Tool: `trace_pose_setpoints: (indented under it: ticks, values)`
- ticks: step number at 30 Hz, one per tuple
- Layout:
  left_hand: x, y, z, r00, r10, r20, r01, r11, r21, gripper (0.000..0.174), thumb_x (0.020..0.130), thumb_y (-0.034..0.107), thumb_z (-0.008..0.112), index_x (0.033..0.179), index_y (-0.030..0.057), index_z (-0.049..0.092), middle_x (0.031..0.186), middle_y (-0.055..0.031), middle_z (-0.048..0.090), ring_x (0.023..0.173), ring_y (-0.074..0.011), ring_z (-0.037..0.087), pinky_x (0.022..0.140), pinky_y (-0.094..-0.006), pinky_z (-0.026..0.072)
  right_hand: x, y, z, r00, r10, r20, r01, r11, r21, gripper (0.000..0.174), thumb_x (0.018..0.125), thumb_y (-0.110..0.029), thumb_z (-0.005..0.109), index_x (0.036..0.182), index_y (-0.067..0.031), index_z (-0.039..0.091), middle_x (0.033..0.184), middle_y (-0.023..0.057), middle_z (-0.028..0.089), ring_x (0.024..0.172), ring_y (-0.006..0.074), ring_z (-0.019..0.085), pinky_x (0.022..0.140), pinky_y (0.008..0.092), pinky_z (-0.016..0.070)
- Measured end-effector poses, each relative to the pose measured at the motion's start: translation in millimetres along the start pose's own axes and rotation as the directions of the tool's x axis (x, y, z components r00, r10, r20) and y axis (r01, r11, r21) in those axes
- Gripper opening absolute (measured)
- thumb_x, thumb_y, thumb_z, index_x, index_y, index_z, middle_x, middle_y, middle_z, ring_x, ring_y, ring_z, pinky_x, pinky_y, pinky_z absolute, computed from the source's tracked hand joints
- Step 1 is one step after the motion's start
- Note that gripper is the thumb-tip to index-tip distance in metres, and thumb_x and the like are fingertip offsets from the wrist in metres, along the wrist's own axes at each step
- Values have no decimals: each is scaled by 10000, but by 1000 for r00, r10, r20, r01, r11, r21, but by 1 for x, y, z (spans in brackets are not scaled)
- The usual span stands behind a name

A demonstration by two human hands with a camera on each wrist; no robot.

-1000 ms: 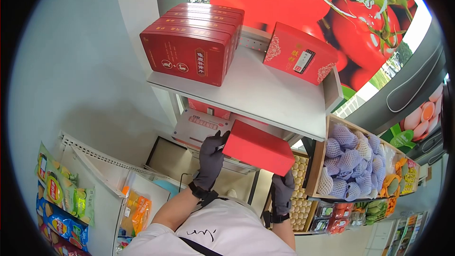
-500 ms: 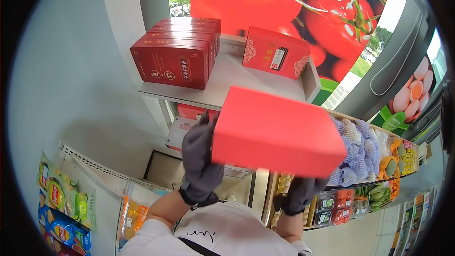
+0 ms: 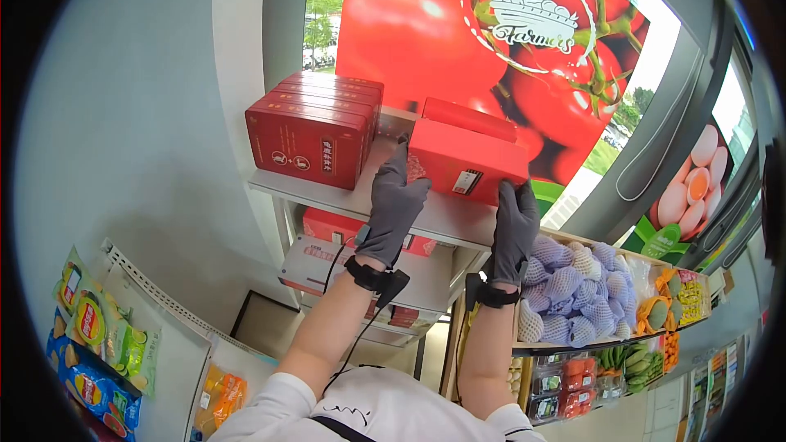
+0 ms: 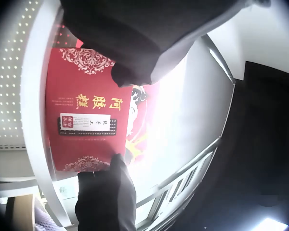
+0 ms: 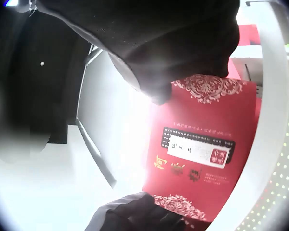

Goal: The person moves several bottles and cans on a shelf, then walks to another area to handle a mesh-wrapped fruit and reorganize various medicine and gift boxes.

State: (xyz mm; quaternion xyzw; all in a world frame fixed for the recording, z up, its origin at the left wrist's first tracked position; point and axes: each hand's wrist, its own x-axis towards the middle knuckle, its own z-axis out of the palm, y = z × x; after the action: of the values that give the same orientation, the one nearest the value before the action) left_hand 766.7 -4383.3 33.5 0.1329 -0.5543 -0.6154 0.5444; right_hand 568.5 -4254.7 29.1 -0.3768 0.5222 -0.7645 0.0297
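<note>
Both your left hand (image 3: 399, 205) and right hand (image 3: 515, 221) grip the red ejiao cake box (image 3: 471, 155) by its ends, now brought over the upper shelf (image 3: 450, 211), printed front facing you.

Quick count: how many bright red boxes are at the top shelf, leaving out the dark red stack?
2: the front box, held between the left hand and right hand, and the rear box, partly covered behind it. More could be hidden there.

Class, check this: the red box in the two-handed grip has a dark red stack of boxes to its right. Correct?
Only the side is wrong: the head view shows the dark red stack to the left of the held red box.
</note>
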Motion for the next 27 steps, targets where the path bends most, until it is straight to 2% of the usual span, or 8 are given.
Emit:
trace_pose_setpoints:
  ticks: [6, 9, 10, 13, 18, 21, 25, 27]
  values:
    - [17, -13, -10, 998, -14, 67, -1, 973, 230, 782, 950, 68, 746, 1713, 20, 582, 1054, -108, 800, 779, -175, 722, 747, -374, 605, 19, -6, -18, 993, 86, 81, -53, 938, -343, 634, 1146, -230, 797, 1724, -37, 622, 1200, -22, 788, 950, 45, 629, 829, 243, 537]
    - [16, -19, -5, 996, 89, 23, -84, 785, 614, 802, 945, 179, 773, 1703, 4, 579, 1074, -208, 807, 832, -284, 788, 828, -426, 631, 12, -16, -15, 978, 195, 77, -151, 909, -389, 680, 1136, -246, 809, 1754, -58, 597, 1195, -25, 782, 924, 41, 607, 803, 240, 524]
    - [15, -15, -2, 996, 80, 25, -79, 785, 615, 802, 945, 179, 773, 1703, 4, 579, 1074, -208, 807, 832, -284, 788, 828, -426, 631, 17, -5, -16, 980, 167, 110, -109, 907, -406, 715, 1121, -284, 812, 1766, -81, 580, 1192, 11, 798, 927, 61, 635, 827, 262, 549]
    - [18, 0, 5, 998, -62, 33, 29, 786, 617, 834, 1004, 81, 739, 1795, -5, 490, 995, -96, 737, 793, -83, 640, 722, -297, 556, 22, 1, -16, 978, 115, 175, -28, 900, -435, 786, 1091, -360, 818, 1791, -129, 546, 1186, 82, 830, 933, 102, 690, 874, 306, 599]
    - [23, -11, -1, 997, -50, 67, 6, 839, 544, 854, 1002, 104, 776, 1792, -27, 482, 962, -58, 719, 767, -83, 634, 703, -303, 555, 26, -4, -13, 974, 174, 144, -103, 910, -402, 774, 1103, -331, 816, 1795, -118, 542, 1223, 72, 827, 954, 98, 689, 884, 290, 587]
    - [27, -16, -9, 986, -143, 82, 87, 876, 475, 759, 985, 137, 782, 1701, -19, 585, 1128, -179, 823, 887, -213, 791, 834, -385, 625, 19, 3, -14, 984, 95, 151, -25, 913, -408, 718, 1126, -256, 803, 1779, -72, 568, 1217, 23, 799, 931, 84, 666, 862, 270, 564]
    - [-11, 26, -9, 992, -124, 21, 121, 988, 91, 646, 1030, 55, 761, 1665, 0, 662, 1176, -92, 835, 879, -109, 733, 795, -324, 590, -20, -67, -1, 970, 238, 58, -199, 903, -381, 669, 1131, -221, 771, 1740, -11, 593, 1362, 97, 831, 1121, 150, 770, 1033, 336, 605]
    - [-34, 48, -28, 998, -24, 55, 10, 972, 234, 589, 1048, 30, 745, 1635, 10, 702, 1221, -74, 833, 909, -85, 712, 797, -305, 579, -47, -77, -13, 950, 185, 252, -144, 974, -174, 606, 1123, -191, 753, 1680, 23, 646, 1396, 141, 838, 1224, 191, 788, 1109, 377, 600]
